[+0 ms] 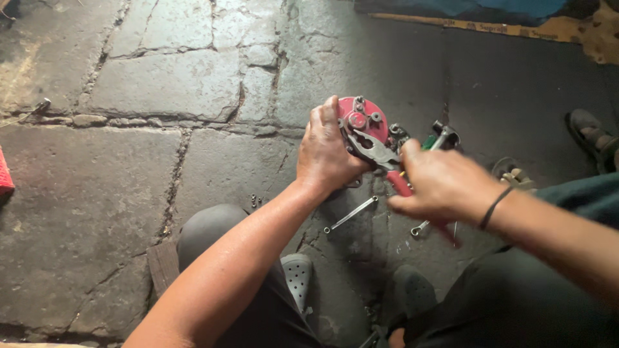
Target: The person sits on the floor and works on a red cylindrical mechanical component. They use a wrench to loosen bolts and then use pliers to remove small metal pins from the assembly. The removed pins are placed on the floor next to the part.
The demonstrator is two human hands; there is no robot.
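My left hand (pixel 327 151) grips a round red metal part (pixel 362 117) with bolts and small fittings on its face, held above the stone floor. My right hand (pixel 437 183) holds pliers (pixel 379 153) by their red handles. The grey jaws of the pliers lie across the lower face of the red part. A dark band circles my right wrist.
Two spanners (pixel 350 214) and a few small bolts (pixel 256 201) lie on the cracked stone floor (pixel 129 161) near my knees. More tools (pixel 443 136) sit behind the red part. Another person's sandalled foot (pixel 590 132) is at the right. A red object (pixel 4 173) shows at the left edge.
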